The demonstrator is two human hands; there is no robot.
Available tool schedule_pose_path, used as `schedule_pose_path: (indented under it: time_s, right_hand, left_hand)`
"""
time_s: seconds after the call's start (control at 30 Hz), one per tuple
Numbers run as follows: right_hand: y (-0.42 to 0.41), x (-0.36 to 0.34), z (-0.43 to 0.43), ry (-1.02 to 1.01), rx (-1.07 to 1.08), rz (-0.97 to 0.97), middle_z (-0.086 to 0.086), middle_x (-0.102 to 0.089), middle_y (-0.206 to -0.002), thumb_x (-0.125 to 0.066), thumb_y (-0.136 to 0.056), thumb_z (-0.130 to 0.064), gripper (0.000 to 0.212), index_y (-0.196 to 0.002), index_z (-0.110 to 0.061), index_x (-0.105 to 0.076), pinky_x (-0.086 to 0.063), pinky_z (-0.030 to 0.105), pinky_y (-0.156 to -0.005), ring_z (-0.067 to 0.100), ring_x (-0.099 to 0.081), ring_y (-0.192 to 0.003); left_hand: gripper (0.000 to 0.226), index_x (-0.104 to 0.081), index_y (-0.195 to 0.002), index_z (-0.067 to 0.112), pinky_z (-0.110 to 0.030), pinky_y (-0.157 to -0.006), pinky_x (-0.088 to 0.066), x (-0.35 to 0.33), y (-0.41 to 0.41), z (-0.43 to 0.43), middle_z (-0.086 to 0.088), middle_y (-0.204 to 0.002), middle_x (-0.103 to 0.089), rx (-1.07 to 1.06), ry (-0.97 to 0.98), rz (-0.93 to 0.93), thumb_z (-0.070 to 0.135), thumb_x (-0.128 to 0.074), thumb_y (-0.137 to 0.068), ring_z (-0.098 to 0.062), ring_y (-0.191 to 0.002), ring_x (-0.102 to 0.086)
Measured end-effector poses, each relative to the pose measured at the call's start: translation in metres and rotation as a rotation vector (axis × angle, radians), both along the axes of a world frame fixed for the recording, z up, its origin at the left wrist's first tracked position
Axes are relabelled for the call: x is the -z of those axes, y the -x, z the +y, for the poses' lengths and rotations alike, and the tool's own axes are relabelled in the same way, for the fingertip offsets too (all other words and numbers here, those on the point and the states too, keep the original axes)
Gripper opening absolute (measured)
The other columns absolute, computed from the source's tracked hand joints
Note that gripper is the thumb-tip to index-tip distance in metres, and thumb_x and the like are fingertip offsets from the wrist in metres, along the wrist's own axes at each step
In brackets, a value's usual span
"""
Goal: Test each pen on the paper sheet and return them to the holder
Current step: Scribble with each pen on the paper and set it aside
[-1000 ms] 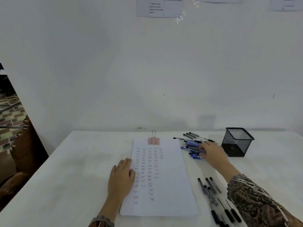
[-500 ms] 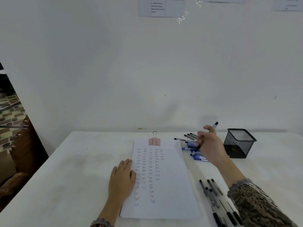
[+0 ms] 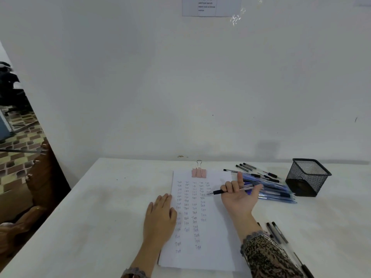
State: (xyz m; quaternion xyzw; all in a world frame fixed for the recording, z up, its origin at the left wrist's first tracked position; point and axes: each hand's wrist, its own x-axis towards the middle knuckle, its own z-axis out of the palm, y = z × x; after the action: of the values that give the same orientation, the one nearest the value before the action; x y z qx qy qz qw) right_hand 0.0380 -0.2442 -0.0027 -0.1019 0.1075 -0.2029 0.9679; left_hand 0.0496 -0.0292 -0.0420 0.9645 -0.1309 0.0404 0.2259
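Head view, read from left to right. Far left: white table (image 3: pixel 96 217), matt and faintly scuffed, pushed against a plain white wall (image 3: pixel 180 97).

Next, left hand (image 3: pixel 159 219), palm down, fingers straight and held close together, lying flat across the left edge of the paper sheet (image 3: pixel 212 255), partly on paper, partly on table. Sheet white and rectangular, long axis running away from the person, covered in columns of small handwritten test marks. Clamped at the far edge by a pink binder clip (image 3: pixel 198 172) with wire loops.

Over the right part of the sheet, pen (image 3: pixel 218 191): slim, black grip end pointing left toward the outermost column of marks, long axis almost level across the picture, rear part passing into the fingers. Cannot tell whether its tip touches the paper.

Gripped by right hand (image 3: pixel 240 199), turned palm up: some fingers curled round the barrel, one finger sticking straight up, thumb stretched out to the right. Behind the wrist, patterned sleeve (image 3: pixel 267 257) with a lace cuff.

Right of that hand, lying on the table, heap of blue pens (image 3: pixel 275 192), mostly lengthwise left to right, with several black pens (image 3: pixel 248 167) fanned out behind. Nearer the person, a few more dark pens (image 3: pixel 278 233) beside the sleeve, pointing away.

Farthest right, holder (image 3: pixel 308 177): black wire mesh, square-mouthed, upright, just beside the blue heap. Inside too dark to make out.
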Motion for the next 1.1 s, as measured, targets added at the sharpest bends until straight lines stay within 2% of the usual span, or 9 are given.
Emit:
schedule_pose_path:
  time_s: [0.17,0.3,0.4,0.5,0.63,0.7,0.77,0.87,1.1]
  right_hand:
    - [-0.020,0.009,-0.006,0.213,-0.019,0.081,-0.004,-0.056,-0.053,-0.041,-0.093,-0.037,0.034,-0.090,-0.014,-0.066,-0.040,0.016,-0.046,0.007,-0.044,-0.040]
    - [-0.026,0.015,-0.008,0.401,-0.101,0.233,0.007,-0.064,-0.062,-0.026,-0.096,-0.052,0.058,-0.092,-0.009,-0.064,-0.051,0.022,-0.056,0.014,-0.057,-0.050]
    - [-0.026,0.009,-0.005,0.605,-0.119,0.237,0.007,-0.065,-0.060,-0.046,-0.097,-0.020,0.027,-0.077,-0.005,-0.055,-0.056,0.020,-0.054,0.015,-0.065,-0.052]
    - [-0.027,0.015,-0.007,0.851,-0.084,0.254,0.002,-0.058,-0.057,-0.055,-0.083,0.015,0.025,-0.073,-0.008,-0.050,-0.048,0.019,-0.050,0.014,-0.055,-0.051]
    - [-0.025,0.020,-0.004,1.067,-0.056,0.248,0.000,-0.062,-0.062,-0.058,-0.083,0.011,0.018,-0.078,-0.006,-0.053,-0.049,0.021,-0.058,0.013,-0.058,-0.057]
    - [-0.022,0.020,-0.002,1.108,-0.020,0.268,0.005,-0.061,-0.061,-0.060,-0.082,0.012,0.022,-0.077,-0.006,-0.050,-0.048,0.019,-0.050,0.012,-0.058,-0.052]
    - [-0.022,0.020,0.001,1.150,0.021,0.301,0.008,-0.049,-0.059,-0.057,-0.082,0.014,0.030,-0.069,-0.009,-0.045,-0.039,0.018,-0.043,0.014,-0.048,-0.045]
    - [-0.022,0.021,0.005,1.239,0.097,0.367,0.001,-0.027,-0.062,-0.051,-0.074,0.023,0.054,-0.053,-0.021,-0.026,-0.026,0.020,-0.051,0.009,-0.027,-0.050]
    - [-0.020,0.016,0.015,1.341,0.053,0.393,-0.001,-0.023,-0.059,-0.048,-0.070,0.022,0.048,-0.056,-0.017,-0.022,-0.022,0.012,-0.047,0.002,-0.021,-0.046]
  left_hand:
    - [0.050,-0.016,-0.148,0.022,-0.028,-0.118,-0.001,0.000,-0.001,0.000,0.009,-0.155,-0.015,-0.002,0.004,-0.001,0.028,-0.024,-0.099,-0.006,-0.143,-0.006]
    - [0.050,-0.016,-0.148,0.022,-0.028,-0.118,-0.001,0.001,-0.001,0.000,0.009,-0.155,-0.015,-0.003,-0.001,-0.008,0.028,-0.024,-0.099,-0.007,-0.143,-0.006]
    - [0.050,-0.016,-0.148,0.022,-0.028,-0.118,-0.001,0.001,-0.002,0.000,0.010,-0.155,-0.015,-0.005,-0.007,-0.010,0.028,-0.024,-0.099,-0.007,-0.143,-0.006]
    - [0.050,-0.017,-0.147,0.023,-0.028,-0.118,-0.001,0.001,-0.002,0.000,0.010,-0.155,-0.015,-0.006,0.005,-0.008,0.028,-0.025,-0.099,-0.006,-0.143,-0.006]
    - [0.050,-0.018,-0.147,0.022,-0.029,-0.118,-0.001,0.002,-0.002,0.000,0.009,-0.155,-0.016,-0.004,0.003,-0.008,0.027,-0.025,-0.098,-0.007,-0.143,-0.007]
    - [0.050,-0.018,-0.147,0.021,-0.029,-0.118,-0.001,0.001,-0.002,0.000,0.009,-0.155,-0.016,-0.001,0.002,-0.008,0.027,-0.025,-0.098,-0.007,-0.143,-0.007]
    - [0.050,-0.018,-0.147,0.021,-0.029,-0.117,-0.001,0.000,-0.002,0.000,0.008,-0.155,-0.016,0.002,-0.005,-0.011,0.027,-0.025,-0.098,-0.008,-0.144,-0.007]
    - [0.050,-0.017,-0.148,0.021,-0.030,-0.117,0.000,0.000,-0.002,-0.001,0.008,-0.155,-0.015,0.006,-0.002,0.000,0.027,-0.025,-0.099,-0.008,-0.144,-0.007]
    - [0.052,-0.010,-0.148,0.019,-0.031,-0.117,0.001,0.000,-0.001,-0.001,0.007,-0.157,-0.009,0.009,-0.069,0.015,0.030,-0.014,-0.098,-0.009,-0.144,-0.003]
